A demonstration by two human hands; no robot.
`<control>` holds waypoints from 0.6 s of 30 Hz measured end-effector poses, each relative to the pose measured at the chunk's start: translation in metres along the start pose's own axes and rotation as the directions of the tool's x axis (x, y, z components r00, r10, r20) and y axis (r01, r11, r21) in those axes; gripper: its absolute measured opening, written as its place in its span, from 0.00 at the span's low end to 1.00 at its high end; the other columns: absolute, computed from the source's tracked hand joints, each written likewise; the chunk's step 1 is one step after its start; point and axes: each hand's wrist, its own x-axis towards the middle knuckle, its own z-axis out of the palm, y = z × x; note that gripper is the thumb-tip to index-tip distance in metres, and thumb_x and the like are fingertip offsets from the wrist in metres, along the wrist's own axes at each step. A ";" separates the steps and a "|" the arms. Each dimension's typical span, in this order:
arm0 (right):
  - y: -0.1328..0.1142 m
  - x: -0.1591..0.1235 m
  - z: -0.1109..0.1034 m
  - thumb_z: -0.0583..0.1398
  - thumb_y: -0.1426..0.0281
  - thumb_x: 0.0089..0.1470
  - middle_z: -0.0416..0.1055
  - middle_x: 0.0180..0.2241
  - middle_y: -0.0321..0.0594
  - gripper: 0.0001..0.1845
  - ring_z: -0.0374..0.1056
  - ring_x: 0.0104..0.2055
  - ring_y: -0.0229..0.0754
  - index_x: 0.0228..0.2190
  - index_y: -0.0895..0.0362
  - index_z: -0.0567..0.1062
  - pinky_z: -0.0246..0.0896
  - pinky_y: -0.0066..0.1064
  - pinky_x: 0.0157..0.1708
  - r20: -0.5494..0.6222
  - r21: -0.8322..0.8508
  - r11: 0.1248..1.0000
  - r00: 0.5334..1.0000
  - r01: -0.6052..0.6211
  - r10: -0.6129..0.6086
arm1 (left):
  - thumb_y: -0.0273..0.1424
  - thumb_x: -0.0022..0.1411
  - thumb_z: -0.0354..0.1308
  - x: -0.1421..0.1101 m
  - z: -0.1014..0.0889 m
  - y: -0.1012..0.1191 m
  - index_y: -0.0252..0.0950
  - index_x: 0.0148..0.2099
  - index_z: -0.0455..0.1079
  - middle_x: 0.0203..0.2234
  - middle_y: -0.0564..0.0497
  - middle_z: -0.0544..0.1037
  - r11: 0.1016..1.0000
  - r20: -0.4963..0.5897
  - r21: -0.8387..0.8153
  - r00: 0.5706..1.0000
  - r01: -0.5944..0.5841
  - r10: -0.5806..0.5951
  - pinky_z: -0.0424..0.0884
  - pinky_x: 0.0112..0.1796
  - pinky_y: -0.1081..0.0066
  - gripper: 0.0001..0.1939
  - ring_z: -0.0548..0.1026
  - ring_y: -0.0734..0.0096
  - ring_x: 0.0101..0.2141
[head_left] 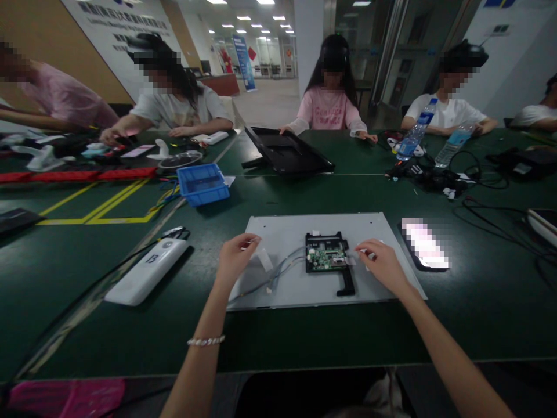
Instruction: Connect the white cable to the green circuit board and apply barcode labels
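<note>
A flat grey panel [287, 229] lies in front of me on the table. On it sits a black bracket [347, 281] with a green circuit board [324, 259]. Grey cables [285, 264] run from the board toward the panel's left front corner. My left hand [235, 255] pinches the top of a whitish, see-through strip of tape [264, 260], which hangs over the panel's left part. My right hand [380, 261] is closed in a pinch just right of the board. A small clear piece shows by its fingertips, but I cannot tell whether they grip it.
A phone [424, 245] lies right of the panel, and a white power bank [150, 270] lies left. Beyond are a blue bin [203, 184] and a black monitor shell [289, 152] touched by a person opposite. Bottles [415, 130] and cables stand at the right.
</note>
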 end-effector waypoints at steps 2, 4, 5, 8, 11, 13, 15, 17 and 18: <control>0.000 0.000 0.000 0.54 0.72 0.54 0.71 0.37 0.39 0.09 0.66 0.32 0.38 0.34 0.55 0.75 0.62 0.31 0.33 -0.009 -0.002 1.000 1.000 0.002 -0.002 | 0.40 0.55 0.57 -0.002 -0.003 0.008 0.35 0.37 0.73 0.29 0.50 0.77 0.991 -0.019 -0.130 0.999 0.037 -0.040 0.64 0.27 0.75 0.14 0.71 0.73 0.27; -0.001 0.000 0.000 0.54 0.72 0.54 0.71 0.37 0.39 0.10 0.66 0.32 0.38 0.34 0.55 0.75 0.62 0.31 0.33 -0.019 -0.004 1.000 1.000 0.010 -0.010 | 0.40 0.54 0.58 -0.005 -0.004 0.017 0.35 0.38 0.73 0.28 0.51 0.76 0.975 -0.010 -0.212 0.998 0.065 -0.069 0.63 0.25 0.76 0.14 0.69 0.75 0.25; -0.001 0.000 0.000 0.54 0.72 0.54 0.71 0.37 0.39 0.10 0.67 0.33 0.38 0.34 0.55 0.75 0.62 0.31 0.34 -0.025 -0.005 1.000 1.000 0.012 -0.012 | 0.40 0.54 0.58 -0.007 -0.004 0.021 0.35 0.38 0.73 0.28 0.51 0.76 0.973 0.000 -0.220 0.997 0.075 -0.077 0.62 0.24 0.77 0.14 0.69 0.76 0.24; -0.003 0.000 0.000 0.54 0.72 0.54 0.71 0.37 0.40 0.10 0.67 0.35 0.40 0.35 0.55 0.75 0.62 0.32 0.33 -0.050 -0.001 1.000 0.999 0.013 -0.013 | 0.38 0.55 0.57 -0.015 0.002 0.030 0.36 0.38 0.74 0.28 0.51 0.76 0.987 0.033 -0.152 0.998 0.058 -0.054 0.63 0.25 0.76 0.13 0.70 0.75 0.25; -0.006 0.000 0.000 0.53 0.72 0.55 0.71 0.38 0.40 0.10 0.67 0.35 0.40 0.36 0.55 0.74 0.63 0.32 0.33 -0.076 0.005 1.000 0.997 0.021 -0.021 | 0.37 0.55 0.56 -0.022 0.011 0.033 0.36 0.38 0.74 0.31 0.50 0.78 0.999 0.094 -0.053 0.996 0.005 0.000 0.65 0.29 0.74 0.12 0.71 0.73 0.28; -0.012 0.000 -0.001 0.53 0.72 0.56 0.70 0.39 0.40 0.11 0.67 0.36 0.40 0.38 0.54 0.74 0.64 0.32 0.34 -0.084 0.003 0.999 0.996 0.040 -0.039 | 0.37 0.54 0.55 -0.025 0.016 0.035 0.36 0.37 0.74 0.31 0.49 0.78 1.000 0.127 -0.006 0.992 -0.004 0.005 0.66 0.30 0.72 0.12 0.72 0.71 0.28; -0.021 -0.001 -0.002 0.53 0.73 0.56 0.70 0.41 0.41 0.13 0.67 0.38 0.41 0.41 0.54 0.73 0.65 0.33 0.36 -0.073 -0.010 0.998 0.995 0.070 -0.070 | 0.36 0.53 0.55 -0.026 0.020 0.036 0.35 0.36 0.74 0.30 0.49 0.78 1.000 0.139 0.014 0.990 0.008 -0.010 0.67 0.31 0.71 0.12 0.72 0.70 0.28; -0.034 -0.003 0.000 0.53 0.73 0.56 0.69 0.43 0.41 0.15 0.67 0.42 0.42 0.44 0.53 0.71 0.65 0.36 0.40 -0.041 -0.030 0.993 0.992 0.118 -0.119 | 0.37 0.53 0.54 -0.027 0.023 0.035 0.36 0.35 0.74 0.29 0.50 0.78 1.000 0.140 0.017 0.990 0.022 -0.024 0.67 0.31 0.71 0.12 0.72 0.70 0.27; -0.043 -0.005 0.001 0.53 0.74 0.56 0.68 0.45 0.42 0.16 0.66 0.45 0.43 0.46 0.53 0.70 0.65 0.37 0.43 -0.015 -0.041 0.988 0.989 0.149 -0.150 | 0.37 0.53 0.54 -0.028 0.023 0.035 0.36 0.34 0.73 0.28 0.50 0.77 1.000 0.141 0.014 0.990 0.025 -0.027 0.66 0.30 0.72 0.12 0.72 0.70 0.27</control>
